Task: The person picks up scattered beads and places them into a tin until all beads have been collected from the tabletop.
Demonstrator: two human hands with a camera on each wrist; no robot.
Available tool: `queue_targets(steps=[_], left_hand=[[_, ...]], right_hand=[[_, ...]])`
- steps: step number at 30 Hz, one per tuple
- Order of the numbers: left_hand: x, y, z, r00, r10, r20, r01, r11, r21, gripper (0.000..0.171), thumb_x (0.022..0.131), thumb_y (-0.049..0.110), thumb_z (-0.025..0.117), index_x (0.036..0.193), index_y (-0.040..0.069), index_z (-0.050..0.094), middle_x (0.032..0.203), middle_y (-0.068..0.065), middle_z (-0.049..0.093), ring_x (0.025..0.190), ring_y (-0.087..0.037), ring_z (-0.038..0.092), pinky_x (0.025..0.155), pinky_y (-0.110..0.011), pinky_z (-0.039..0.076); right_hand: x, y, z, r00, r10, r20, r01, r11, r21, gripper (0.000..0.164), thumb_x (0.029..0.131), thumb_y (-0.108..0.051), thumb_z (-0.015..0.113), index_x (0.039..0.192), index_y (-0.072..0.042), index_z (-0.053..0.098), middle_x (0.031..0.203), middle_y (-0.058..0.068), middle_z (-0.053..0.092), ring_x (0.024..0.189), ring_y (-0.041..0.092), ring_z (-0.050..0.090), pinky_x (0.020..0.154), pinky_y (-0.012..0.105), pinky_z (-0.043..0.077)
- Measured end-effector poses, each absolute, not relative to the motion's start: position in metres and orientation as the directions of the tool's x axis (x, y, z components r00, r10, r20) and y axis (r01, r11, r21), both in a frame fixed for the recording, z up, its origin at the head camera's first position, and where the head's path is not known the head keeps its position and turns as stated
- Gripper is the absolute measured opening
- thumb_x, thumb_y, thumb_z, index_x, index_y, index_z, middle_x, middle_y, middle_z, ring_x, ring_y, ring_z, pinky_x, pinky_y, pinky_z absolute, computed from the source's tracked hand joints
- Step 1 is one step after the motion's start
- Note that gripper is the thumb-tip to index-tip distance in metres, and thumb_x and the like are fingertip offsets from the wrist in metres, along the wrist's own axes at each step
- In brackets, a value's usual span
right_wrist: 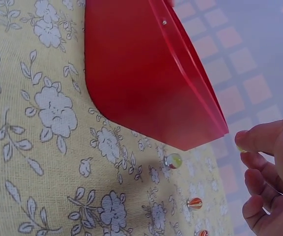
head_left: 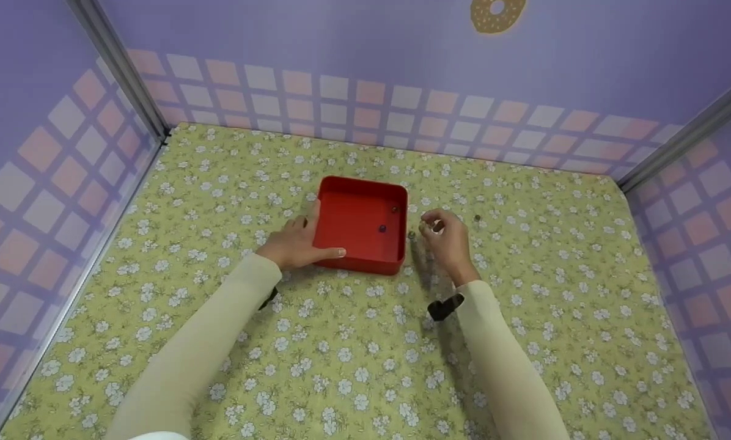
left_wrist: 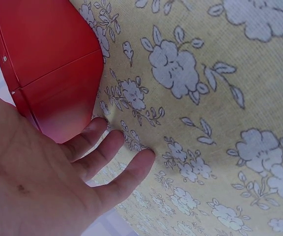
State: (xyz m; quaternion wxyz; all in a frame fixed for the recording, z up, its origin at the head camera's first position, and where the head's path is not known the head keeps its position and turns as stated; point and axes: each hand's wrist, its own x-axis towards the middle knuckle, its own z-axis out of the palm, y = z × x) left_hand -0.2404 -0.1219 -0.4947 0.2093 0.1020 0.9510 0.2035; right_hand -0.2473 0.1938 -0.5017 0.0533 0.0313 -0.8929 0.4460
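Note:
A square red box (head_left: 359, 229) stands on the flowered cloth, two small marbles inside: a dark blue marble (head_left: 382, 228) and a brownish marble (head_left: 394, 209). My left hand (head_left: 295, 244) rests against its near left corner. The thumb lies straight over the front rim, and the other fingers (left_wrist: 102, 162) extend loosely beside the left wall. Just right of the box, my right hand (head_left: 448, 239) pinches a small yellowish marble (right_wrist: 240, 143) between thumb and forefinger, mostly hidden by the fingertips. A clear yellow-green marble (right_wrist: 173, 161) lies on the cloth by the box's right wall.
Farther right on the cloth is another marble (head_left: 477, 217). The right wrist view also shows an orange-striped marble (right_wrist: 194, 203) and a second reddish one (right_wrist: 201, 233) at the bottom edge. Purple checked walls (head_left: 378, 73) enclose the cloth at the back and sides.

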Motion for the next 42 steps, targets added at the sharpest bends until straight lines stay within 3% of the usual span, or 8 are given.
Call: queue_targets(steps=[24,31,42], left_hand=[[-0.238,-0.123,-0.495,-0.880,0.274,-0.387,0.084,0.894,0.441,0.122,0.070,0.091,0.042,0.151,0.029,-0.025,0.163,-0.017,0.008,0.148,-0.042,0.015,0.111,-0.063,0.029],[-0.238,-0.122,-0.493,-0.886,0.270,-0.378,0.079,0.889,0.450,0.117,0.076,0.085,0.047,0.151,0.029,-0.024,0.164,-0.014,0.005,0.148,-0.043,0.015,0.110,-0.064,0.030],[-0.238,-0.122,-0.492,-0.885,0.267,-0.380,0.076,0.891,0.448,0.118,0.076,0.085,0.046,0.151,0.028,-0.024,0.164,-0.014,0.004,0.148,-0.044,0.014,0.111,-0.065,0.027]], right_hand=[[-0.246,0.187,-0.497,-0.991,-0.018,0.131,-0.117,0.584,-0.803,0.014,0.094,-0.018,0.065,0.107,-0.014,0.068,0.106,0.005,0.065,0.091,0.021,0.056,0.075,0.033,0.046],[-0.246,0.186,-0.496,-0.986,-0.031,0.161,-0.149,0.580,-0.801,0.017,0.095,-0.023,0.064,0.108,-0.013,0.068,0.105,0.005,0.066,0.090,0.022,0.055,0.074,0.033,0.045],[-0.247,0.182,-0.496,-0.984,-0.041,0.172,-0.164,0.579,-0.799,0.024,0.096,-0.028,0.061,0.111,-0.011,0.067,0.104,0.003,0.067,0.089,0.018,0.054,0.076,0.033,0.045]])
